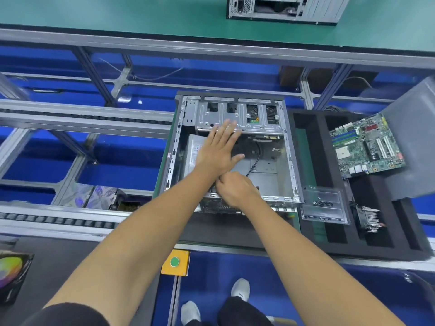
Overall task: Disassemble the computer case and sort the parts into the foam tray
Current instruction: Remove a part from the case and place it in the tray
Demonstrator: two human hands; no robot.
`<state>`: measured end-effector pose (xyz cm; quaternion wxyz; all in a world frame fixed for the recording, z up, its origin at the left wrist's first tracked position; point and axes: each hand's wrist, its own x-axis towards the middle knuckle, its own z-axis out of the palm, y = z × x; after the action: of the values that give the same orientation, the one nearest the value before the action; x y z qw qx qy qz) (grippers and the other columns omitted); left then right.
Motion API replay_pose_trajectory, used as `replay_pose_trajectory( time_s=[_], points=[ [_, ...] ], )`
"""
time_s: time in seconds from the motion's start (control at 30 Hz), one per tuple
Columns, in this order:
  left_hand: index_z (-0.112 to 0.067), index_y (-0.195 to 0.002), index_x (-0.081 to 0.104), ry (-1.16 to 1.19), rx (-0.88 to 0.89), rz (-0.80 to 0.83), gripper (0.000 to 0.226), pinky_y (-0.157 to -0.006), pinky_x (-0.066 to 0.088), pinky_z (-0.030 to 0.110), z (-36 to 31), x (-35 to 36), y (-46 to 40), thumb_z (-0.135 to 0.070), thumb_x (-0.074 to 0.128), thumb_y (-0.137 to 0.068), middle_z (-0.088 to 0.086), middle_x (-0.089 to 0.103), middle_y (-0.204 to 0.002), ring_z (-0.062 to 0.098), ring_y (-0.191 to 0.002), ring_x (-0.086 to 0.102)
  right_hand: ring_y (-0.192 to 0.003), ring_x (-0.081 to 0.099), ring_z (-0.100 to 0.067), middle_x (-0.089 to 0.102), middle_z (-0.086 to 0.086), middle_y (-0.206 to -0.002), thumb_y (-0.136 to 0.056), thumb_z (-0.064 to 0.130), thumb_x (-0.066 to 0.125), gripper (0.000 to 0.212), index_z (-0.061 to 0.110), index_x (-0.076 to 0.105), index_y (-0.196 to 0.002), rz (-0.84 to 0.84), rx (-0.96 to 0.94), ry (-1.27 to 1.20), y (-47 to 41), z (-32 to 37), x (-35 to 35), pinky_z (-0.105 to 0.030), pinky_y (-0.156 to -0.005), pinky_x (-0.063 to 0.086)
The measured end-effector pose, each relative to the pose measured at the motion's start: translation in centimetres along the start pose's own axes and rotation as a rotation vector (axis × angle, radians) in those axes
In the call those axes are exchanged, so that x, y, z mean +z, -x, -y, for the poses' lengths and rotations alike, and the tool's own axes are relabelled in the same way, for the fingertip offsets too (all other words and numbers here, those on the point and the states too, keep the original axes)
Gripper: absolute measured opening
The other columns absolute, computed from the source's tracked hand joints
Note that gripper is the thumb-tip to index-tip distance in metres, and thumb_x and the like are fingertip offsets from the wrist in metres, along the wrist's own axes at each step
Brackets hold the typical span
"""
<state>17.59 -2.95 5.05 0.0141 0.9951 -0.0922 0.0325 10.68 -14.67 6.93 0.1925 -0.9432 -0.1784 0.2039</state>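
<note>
The open case [231, 151] lies on its side on the counter [235, 231], its inside facing up. The left hand [219, 149] reaches in with fingers straight and spread, the fingertips over the near edge of the drive cage [237, 114] at the far end of the case (whether they press on the metal or hover just above it cannot be told). Beneath the palm sits the power supply [194, 151], along the case's left wall. The right hand [235, 188] is at the near edge of the case, just beside the left wrist, with fingers curled; what it grasps, if anything, cannot be told, since the fingertips are hidden. A black cable [255, 158] runs across the case floor toward that hand.

Touching the case on the right is the black foam tray [313, 161]. A motherboard [367, 147] lies tilted at its far right, partly resting on a grey panel [412, 142]. A heatsink [368, 217] sits in a near slot, and a clear plastic box [323, 205] with small dark screws [322, 203] rests on the tray's left part. A second case [284, 8] stands on the green counter beyond. A yellow box with a green button [174, 261] is at the near edge.
</note>
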Motion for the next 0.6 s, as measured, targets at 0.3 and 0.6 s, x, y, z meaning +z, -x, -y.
replay_pose_trajectory(
  time_s=[0.3,0.6],
  points=[
    [-0.019,-0.156,0.028,0.407,-0.101,-0.103,0.056,-0.125,-0.016,0.036,1.8,-1.1,1.2,-0.042,0.041,-0.107,0.006,0.009,-0.169,0.019,-0.158,-0.007,-0.079,0.055,-0.030,0.067,-0.006,-0.095,-0.084,0.061,0.026,0.068,0.026,0.029,-0.142,-0.054,0.008,-0.072,-0.4,0.0,0.4,-0.041,-0.068,0.040],
    [-0.020,-0.148,0.036,0.728,-0.117,-0.168,0.056,-0.126,-0.002,0.044,0.5,-1.8,1.1,-0.048,0.040,-0.099,0.002,0.023,-0.162,0.013,-0.154,0.007,-0.082,0.060,-0.032,0.067,-0.005,-0.099,-0.094,0.050,0.032,0.051,0.022,0.032,-0.137,-0.066,-0.063,-0.035,-0.5,-0.3,0.5,-0.042,-0.070,0.044]
  ],
)
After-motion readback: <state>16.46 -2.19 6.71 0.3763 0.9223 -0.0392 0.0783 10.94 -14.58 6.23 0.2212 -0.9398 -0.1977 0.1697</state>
